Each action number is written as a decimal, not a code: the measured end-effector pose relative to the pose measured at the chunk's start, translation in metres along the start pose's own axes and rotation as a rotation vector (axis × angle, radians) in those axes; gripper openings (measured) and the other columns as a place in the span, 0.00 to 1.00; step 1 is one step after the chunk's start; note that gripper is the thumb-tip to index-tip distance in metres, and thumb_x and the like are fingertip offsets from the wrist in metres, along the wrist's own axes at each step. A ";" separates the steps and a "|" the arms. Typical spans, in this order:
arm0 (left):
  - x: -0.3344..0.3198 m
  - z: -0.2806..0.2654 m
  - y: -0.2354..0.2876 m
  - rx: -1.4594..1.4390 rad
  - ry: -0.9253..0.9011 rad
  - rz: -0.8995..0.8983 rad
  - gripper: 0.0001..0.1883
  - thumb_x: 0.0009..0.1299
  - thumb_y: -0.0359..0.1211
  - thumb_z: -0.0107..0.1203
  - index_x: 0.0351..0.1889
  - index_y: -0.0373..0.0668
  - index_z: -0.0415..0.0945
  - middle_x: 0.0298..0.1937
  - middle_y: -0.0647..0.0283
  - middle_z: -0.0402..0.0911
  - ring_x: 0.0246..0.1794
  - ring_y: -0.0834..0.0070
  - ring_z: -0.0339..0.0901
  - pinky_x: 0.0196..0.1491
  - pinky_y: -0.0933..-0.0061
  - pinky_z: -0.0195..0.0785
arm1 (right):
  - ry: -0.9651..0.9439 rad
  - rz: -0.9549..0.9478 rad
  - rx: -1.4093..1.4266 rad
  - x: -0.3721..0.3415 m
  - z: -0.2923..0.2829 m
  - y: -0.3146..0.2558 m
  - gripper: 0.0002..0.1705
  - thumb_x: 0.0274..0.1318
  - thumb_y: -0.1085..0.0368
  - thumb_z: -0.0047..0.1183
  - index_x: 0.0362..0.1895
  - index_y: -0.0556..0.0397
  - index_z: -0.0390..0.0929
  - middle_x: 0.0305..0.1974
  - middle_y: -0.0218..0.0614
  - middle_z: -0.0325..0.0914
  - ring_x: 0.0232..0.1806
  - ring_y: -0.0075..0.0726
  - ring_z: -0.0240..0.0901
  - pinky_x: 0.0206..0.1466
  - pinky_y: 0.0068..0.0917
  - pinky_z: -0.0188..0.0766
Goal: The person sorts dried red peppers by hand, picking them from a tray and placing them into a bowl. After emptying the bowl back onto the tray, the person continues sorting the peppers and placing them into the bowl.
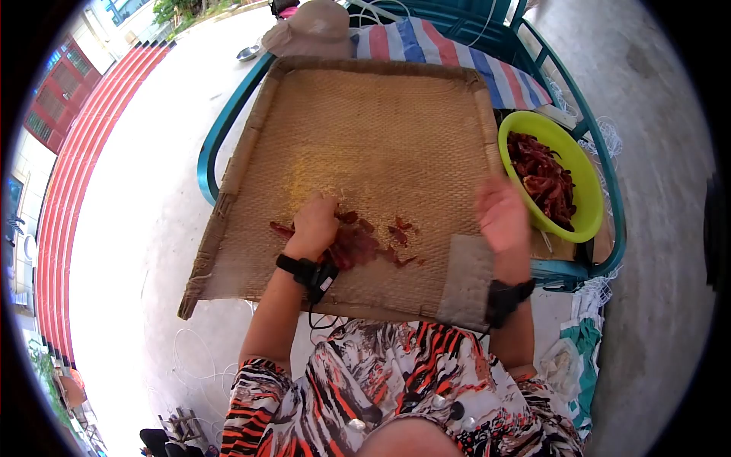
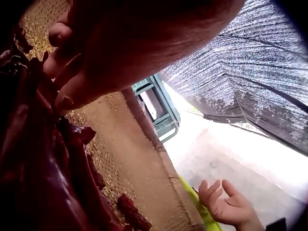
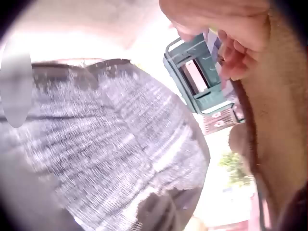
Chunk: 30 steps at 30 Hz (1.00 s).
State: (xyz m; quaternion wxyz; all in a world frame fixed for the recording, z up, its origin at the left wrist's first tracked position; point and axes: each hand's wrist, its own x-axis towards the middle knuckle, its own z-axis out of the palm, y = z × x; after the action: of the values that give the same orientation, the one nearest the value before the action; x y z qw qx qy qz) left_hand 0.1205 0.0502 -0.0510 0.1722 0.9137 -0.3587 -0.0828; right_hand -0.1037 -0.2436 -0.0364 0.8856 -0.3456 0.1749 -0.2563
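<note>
"What was left of the wide, tan, woven tray [image 1: 388, 114]?"

"Long red steps [image 1: 99, 198], well away. A pinkish-tan hat [image 1: 308, 30] sat by the tray's far left corner."

"And the left hand [image 1: 314, 228]?"

"It was over the tray's near half, fingers bent down against dark red, wrinkly dried peppers [image 1: 354, 247]. I couldn't tell if it pinched one."

"Where were those peppers?"

"In a loose heap on the tray's near half, under and beside that hand. Tiny yellow seeds [image 1: 320, 171] lay farther back."

"And to the right?"

"A red, white and blue striped cloth [image 1: 449, 49] lay behind the tray. The blurry right hand [image 1: 502, 217] was over the tray's right edge, fingers loosely bent, holding nothing. Just beside that edge, a round lime-green bowl [image 1: 590, 190] held more dried peppers [image 1: 544, 183]."
</note>
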 end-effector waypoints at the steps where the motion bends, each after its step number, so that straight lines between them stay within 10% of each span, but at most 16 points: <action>1: 0.001 0.000 0.001 0.006 -0.007 -0.017 0.10 0.59 0.29 0.60 0.39 0.43 0.76 0.44 0.51 0.73 0.47 0.49 0.75 0.46 0.52 0.70 | 0.076 0.070 -0.265 -0.007 0.018 0.016 0.22 0.64 0.51 0.54 0.49 0.57 0.75 0.43 0.39 0.78 0.36 0.33 0.79 0.41 0.29 0.77; 7: -0.003 -0.005 0.004 -0.038 -0.006 -0.003 0.13 0.60 0.29 0.59 0.43 0.41 0.73 0.47 0.45 0.74 0.47 0.42 0.76 0.47 0.47 0.71 | -0.227 -0.342 -1.786 -0.020 0.062 0.099 0.23 0.56 0.53 0.59 0.50 0.55 0.74 0.47 0.44 0.74 0.45 0.51 0.77 0.46 0.46 0.74; 10: 0.003 0.004 -0.003 -0.051 0.005 -0.022 0.17 0.59 0.28 0.59 0.46 0.40 0.71 0.46 0.45 0.73 0.47 0.42 0.76 0.46 0.46 0.70 | -0.225 -0.113 -1.905 -0.021 0.073 0.107 0.21 0.53 0.54 0.61 0.47 0.51 0.75 0.49 0.47 0.71 0.50 0.57 0.73 0.50 0.50 0.71; 19: -0.004 0.000 -0.005 -0.094 0.028 -0.011 0.12 0.59 0.32 0.60 0.39 0.40 0.73 0.41 0.51 0.77 0.45 0.50 0.76 0.44 0.53 0.69 | -0.348 -0.090 -1.625 -0.014 0.058 0.099 0.18 0.52 0.57 0.61 0.44 0.51 0.77 0.35 0.41 0.77 0.40 0.50 0.76 0.43 0.45 0.71; 24: -0.003 -0.009 0.003 -0.175 0.074 0.034 0.09 0.60 0.31 0.59 0.36 0.39 0.75 0.36 0.53 0.78 0.40 0.54 0.77 0.42 0.57 0.69 | 0.072 0.058 -0.883 -0.008 0.056 0.031 0.17 0.60 0.55 0.59 0.46 0.53 0.77 0.31 0.28 0.79 0.29 0.22 0.72 0.35 0.27 0.71; 28: 0.004 -0.005 0.005 -0.249 0.118 0.090 0.10 0.63 0.31 0.58 0.41 0.40 0.77 0.36 0.53 0.80 0.40 0.56 0.78 0.42 0.58 0.70 | 0.241 -0.373 0.076 -0.007 0.039 -0.020 0.15 0.67 0.54 0.53 0.49 0.50 0.75 0.38 0.28 0.80 0.32 0.22 0.73 0.36 0.22 0.72; 30: 0.003 -0.006 0.010 -0.291 0.098 0.131 0.12 0.64 0.31 0.58 0.45 0.40 0.77 0.38 0.53 0.80 0.41 0.57 0.78 0.43 0.58 0.70 | 0.278 -0.280 0.108 -0.013 0.038 -0.029 0.13 0.68 0.55 0.50 0.48 0.48 0.75 0.40 0.28 0.80 0.32 0.23 0.74 0.36 0.22 0.72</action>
State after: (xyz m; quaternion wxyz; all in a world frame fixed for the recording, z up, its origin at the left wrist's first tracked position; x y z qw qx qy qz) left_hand 0.1184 0.0426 -0.0423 0.3250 0.8567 -0.3929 -0.0780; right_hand -0.1055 -0.2342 0.0125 0.8259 -0.2798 0.2320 -0.4310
